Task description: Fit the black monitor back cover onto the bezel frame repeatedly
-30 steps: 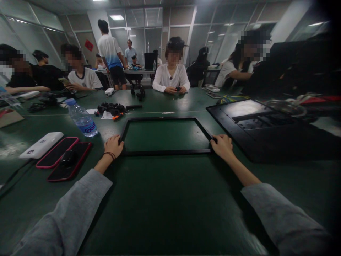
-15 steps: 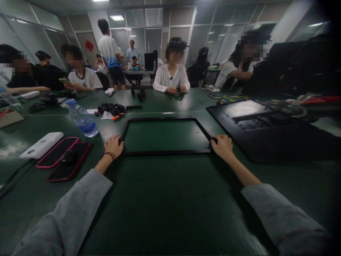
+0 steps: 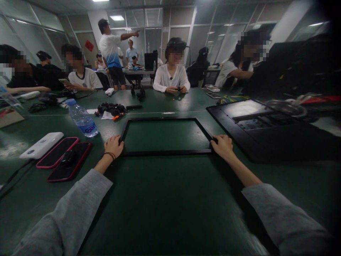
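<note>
A thin black rectangular frame [image 3: 167, 153], like a monitor bezel, lies on or just above the green table [image 3: 170, 199]; the table top shows through its opening. My left hand [image 3: 113, 145] grips its left side, with the fingers curled over the edge. On the opposite side my right hand [image 3: 223, 144] is closed around the right edge near the front corner. To the right of that hand a large black panel [image 3: 253, 137], like a monitor's back part, rests on the table.
Left of my left hand stand a tilted-looking water bottle [image 3: 82, 119], a white power bank [image 3: 42, 145] and two red-edged phones [image 3: 60, 174]. Black gear [image 3: 110, 108] with orange bits sits farther back. A person in white [image 3: 172, 78] sits across the table, holding a small dark object.
My hands and the black frame have stayed where they were. In the background, a standing person has raised an arm and points to the right.
</note>
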{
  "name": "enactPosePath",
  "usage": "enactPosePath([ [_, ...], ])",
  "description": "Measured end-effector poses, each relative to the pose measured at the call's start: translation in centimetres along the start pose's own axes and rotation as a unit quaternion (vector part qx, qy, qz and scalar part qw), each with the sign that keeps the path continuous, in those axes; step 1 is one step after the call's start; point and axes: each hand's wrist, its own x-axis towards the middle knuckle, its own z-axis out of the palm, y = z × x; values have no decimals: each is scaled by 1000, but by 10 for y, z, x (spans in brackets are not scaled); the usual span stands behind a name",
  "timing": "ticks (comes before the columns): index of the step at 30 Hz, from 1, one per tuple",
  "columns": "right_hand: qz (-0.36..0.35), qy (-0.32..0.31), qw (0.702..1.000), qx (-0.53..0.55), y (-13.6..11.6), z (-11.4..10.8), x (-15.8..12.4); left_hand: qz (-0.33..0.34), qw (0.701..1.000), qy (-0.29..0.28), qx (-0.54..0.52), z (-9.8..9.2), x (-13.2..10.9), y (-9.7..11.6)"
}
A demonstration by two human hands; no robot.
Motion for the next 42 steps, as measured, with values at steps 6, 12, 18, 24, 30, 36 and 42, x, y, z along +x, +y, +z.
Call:
enactPosePath([
  [6, 5, -11, 1000, -3, -3, -3, -1, -2, 1000, 3, -6, -1, -2, 1],
  [12, 1, -5, 1000, -6, -2, -1, -1, 2, 1000, 0, -4, 0, 0, -1],
  [18, -6, 6, 1000, -4, 2, 3, 0, 1, 1000, 5, 3, 0, 0, 0],
  [24, -9, 11, 1000, 3, 4, 4, 1, 14, 1000, 15, -7, 2, -1, -2],
  [30, -28, 37, 998, 31, 2, 4, 1, 36, 997, 56, -40, 4, -3, -3],
  [36, -91, 201, 964, 150, -15, -20, -8, 96, 951, 270, -114, -6, -7, 2],
  [42, -83, 263, 939, 205, -29, -34, -17, 113, 898, 403, -135, -13, -12, 5],
])
